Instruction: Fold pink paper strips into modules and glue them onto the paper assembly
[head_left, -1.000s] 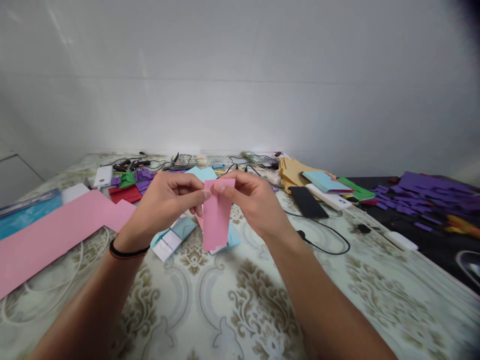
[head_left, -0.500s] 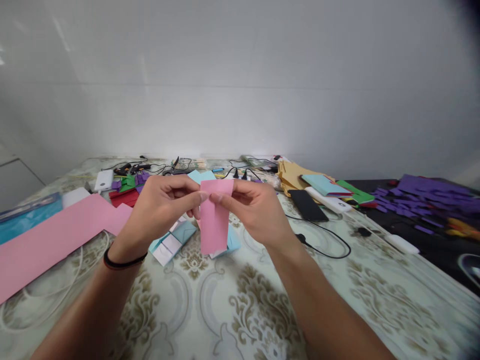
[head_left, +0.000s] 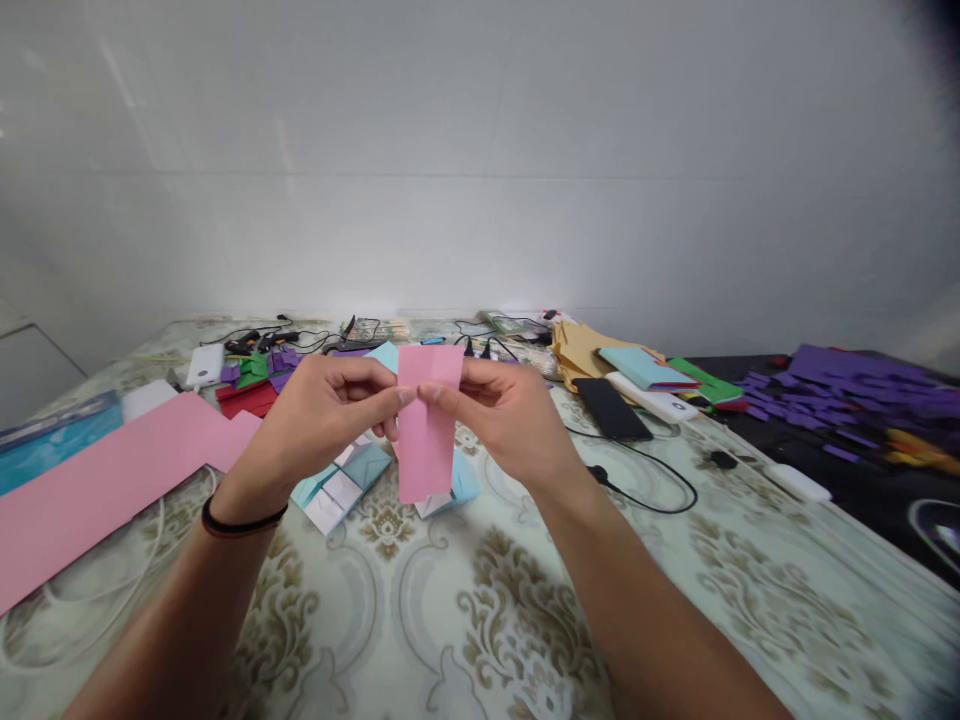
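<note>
A narrow pink paper strip hangs upright in front of me, above the table. My left hand pinches its left edge between thumb and fingers. On the right edge, my right hand pinches it too, its thumb lying across the front and its other fingers partly hidden behind the paper. The two thumb tips nearly meet. Behind and below the strip lie folded light-blue and white papers, one at the left and one at the right, partly covered by the strip.
Large pink sheets lie at the left beside a white cable. Toward the right are a black phone, a looped black cable, a white power bank and brown envelopes. Purple paper pieces cover a black surface at far right.
The pink strip's lower end has risen slightly and its top now stands a little higher above my thumbs. Both hands keep their pinch. The view has shifted slightly.
</note>
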